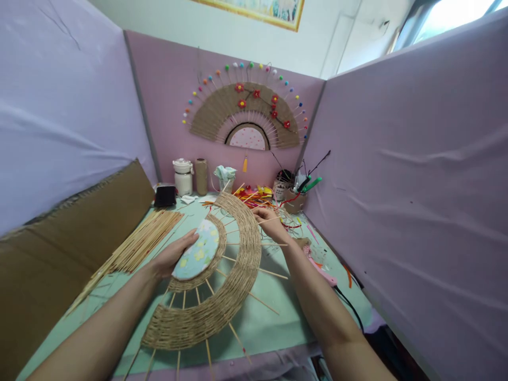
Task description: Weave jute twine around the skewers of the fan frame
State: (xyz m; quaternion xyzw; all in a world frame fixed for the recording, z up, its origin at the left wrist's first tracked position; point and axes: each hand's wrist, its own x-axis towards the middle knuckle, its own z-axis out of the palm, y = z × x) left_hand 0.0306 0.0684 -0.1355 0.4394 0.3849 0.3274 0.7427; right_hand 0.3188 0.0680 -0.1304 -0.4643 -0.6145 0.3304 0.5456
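Observation:
A half-round fan of woven twine point(248, 254) is tilted above the table, its thin wooden sticks point(273, 273) jutting past the outer edge. At its centre is a pale blue half disc with yellow flowers point(201, 251), edged by a narrower twine band. My left hand point(177, 255) grips this half disc at its straight side, thumb on the front and the other fingers hidden behind. At the upper right of the outer band, my right hand point(270, 225) has its fingers closed against the edge near a stick. What lies between those fingertips is too small to make out.
Bundled sticks point(138, 241) lie left, beside a cardboard panel point(79, 227). A pink glue gun point(321, 270) with a black cord lies right. Behind are a white jar point(183, 177), a twine roll point(201, 177), colourful strips point(257, 198) and tool cups point(294, 201). A flowered fan point(222, 111) hangs behind.

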